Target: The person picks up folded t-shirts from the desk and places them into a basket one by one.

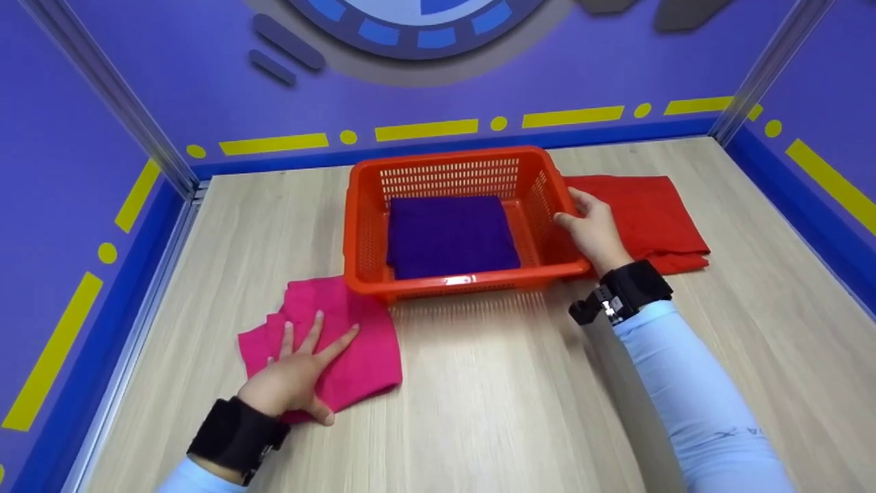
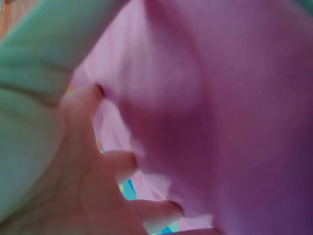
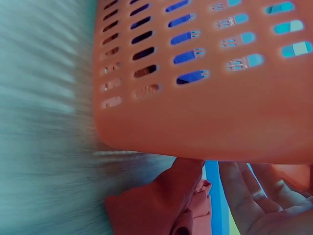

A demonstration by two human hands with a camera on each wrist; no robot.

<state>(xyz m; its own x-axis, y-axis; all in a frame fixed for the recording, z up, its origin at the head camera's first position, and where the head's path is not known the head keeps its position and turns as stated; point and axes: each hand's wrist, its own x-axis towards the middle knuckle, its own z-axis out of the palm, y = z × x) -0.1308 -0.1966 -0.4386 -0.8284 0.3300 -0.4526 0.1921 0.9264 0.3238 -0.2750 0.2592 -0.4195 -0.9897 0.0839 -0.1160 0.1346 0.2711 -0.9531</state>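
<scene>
My left hand [image 1: 291, 376] lies with spread fingers on a pink folded cloth [image 1: 363, 349], left of centre on the table. In the left wrist view the fingers [image 2: 120, 164] touch the pink fabric [image 2: 171, 122]. At the back, my right hand [image 1: 592, 229] grips the right rim of an orange plastic basket [image 1: 465, 282], thumb on the inner side. A folded dark purple cloth [image 1: 452, 236] lies inside the basket. Beside the basket's right wall is a folded red cloth [image 1: 650, 212], partly behind the right hand. The right wrist view shows the slotted basket wall [image 3: 205, 117] close up.
The wooden table [image 1: 493, 397] is bounded by a blue printed back wall [image 1: 438, 103] and side walls with metal corner posts. The pink cloth's far edge meets the basket's front left corner.
</scene>
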